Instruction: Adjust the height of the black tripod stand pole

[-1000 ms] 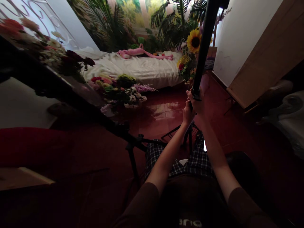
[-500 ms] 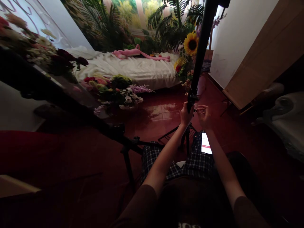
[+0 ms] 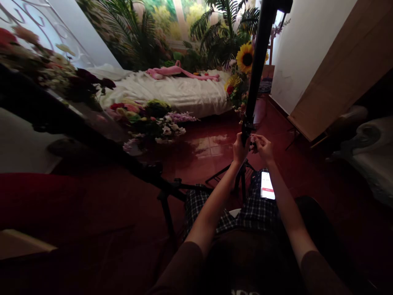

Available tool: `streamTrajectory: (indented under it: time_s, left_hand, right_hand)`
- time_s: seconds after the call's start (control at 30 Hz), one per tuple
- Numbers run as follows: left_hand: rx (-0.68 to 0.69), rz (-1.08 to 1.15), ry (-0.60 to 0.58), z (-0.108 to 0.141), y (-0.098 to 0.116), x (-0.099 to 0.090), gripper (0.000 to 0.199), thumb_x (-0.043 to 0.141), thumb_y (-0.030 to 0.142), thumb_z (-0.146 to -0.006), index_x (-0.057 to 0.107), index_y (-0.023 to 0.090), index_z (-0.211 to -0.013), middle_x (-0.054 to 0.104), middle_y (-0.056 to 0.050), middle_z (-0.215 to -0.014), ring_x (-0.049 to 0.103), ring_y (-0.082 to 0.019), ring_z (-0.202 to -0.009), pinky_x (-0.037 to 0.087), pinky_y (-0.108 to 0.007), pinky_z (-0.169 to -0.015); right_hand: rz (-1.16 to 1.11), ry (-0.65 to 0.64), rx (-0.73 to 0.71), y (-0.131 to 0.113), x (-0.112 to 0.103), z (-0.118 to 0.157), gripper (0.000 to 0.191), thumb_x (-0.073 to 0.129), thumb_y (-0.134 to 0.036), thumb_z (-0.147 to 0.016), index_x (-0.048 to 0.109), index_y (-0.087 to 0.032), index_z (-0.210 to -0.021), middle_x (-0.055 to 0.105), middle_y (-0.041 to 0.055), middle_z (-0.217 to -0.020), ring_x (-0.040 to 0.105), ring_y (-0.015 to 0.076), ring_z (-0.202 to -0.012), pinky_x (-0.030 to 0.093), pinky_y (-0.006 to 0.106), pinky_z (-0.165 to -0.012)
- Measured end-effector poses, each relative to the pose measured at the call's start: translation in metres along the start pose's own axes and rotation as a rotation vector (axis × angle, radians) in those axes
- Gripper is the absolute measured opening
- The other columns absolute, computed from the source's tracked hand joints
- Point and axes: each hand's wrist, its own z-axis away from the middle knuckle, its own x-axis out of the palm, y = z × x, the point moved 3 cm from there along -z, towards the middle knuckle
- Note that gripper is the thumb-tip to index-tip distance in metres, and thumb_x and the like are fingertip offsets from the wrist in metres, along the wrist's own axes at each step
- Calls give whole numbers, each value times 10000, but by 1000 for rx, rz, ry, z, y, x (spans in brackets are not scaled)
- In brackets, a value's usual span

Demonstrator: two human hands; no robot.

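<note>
A black tripod stand (image 3: 253, 82) rises in front of me, its pole leaning a little to the right. My left hand (image 3: 240, 148) is wrapped round the pole just below a collar. Close to its right side, my right hand (image 3: 263, 146) has thumb and fingers pinched together at a small dark knob (image 3: 251, 146) on the stand; the dim light blurs the exact contact. The stand's legs (image 3: 241, 180) spread on the floor beyond my knees. On my right thigh lies a phone (image 3: 267, 185) with its screen lit.
Another black stand (image 3: 107, 151) slants across the left side. Artificial flowers (image 3: 153, 121) stand before a bed-like platform with a white cloth (image 3: 184, 92) and a pink plush toy (image 3: 172, 71). A wooden board (image 3: 325, 82) leans at right, near a carved sofa (image 3: 373, 143).
My right hand's fingers have curled in and shifted slightly left and up at the knob. The left hand keeps its grip on the pole. The view has moved slightly.
</note>
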Motion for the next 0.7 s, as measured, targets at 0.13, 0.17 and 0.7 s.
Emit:
streamTrajectory:
  time_s: [0.13,0.17,0.7]
  left_hand:
    - [-6,-12,3,1,-2,0,310,575,487,-889,560,214,-1036,652,-15,-766,611,-127,-645,406,-212,-587]
    - [-7,-13,4,1,-2,0,307,578,486,-887,561,216,-1033,652,-16,-773,610,-127,-650,404,-213,-588]
    - [-174,168,-163,66,-11,-51,369,480,436,-938,558,189,-1202,636,-129,-1205,638,-186,-1050,504,-308,-885]
  right_hand:
    - [-177,-71,226,-2,2,-8,320,670,-365,-822,675,-176,-1080,657,-33,-633,582,73,-428,459,162,-389]
    - [-233,-109,295,-1,3,-10,257,662,-285,-827,678,-174,-1059,657,-37,-624,577,64,-424,440,143,-374]
    - [-882,-160,767,22,13,14,130,559,-222,-901,594,-170,-787,699,-12,-627,649,58,-492,539,111,-485]
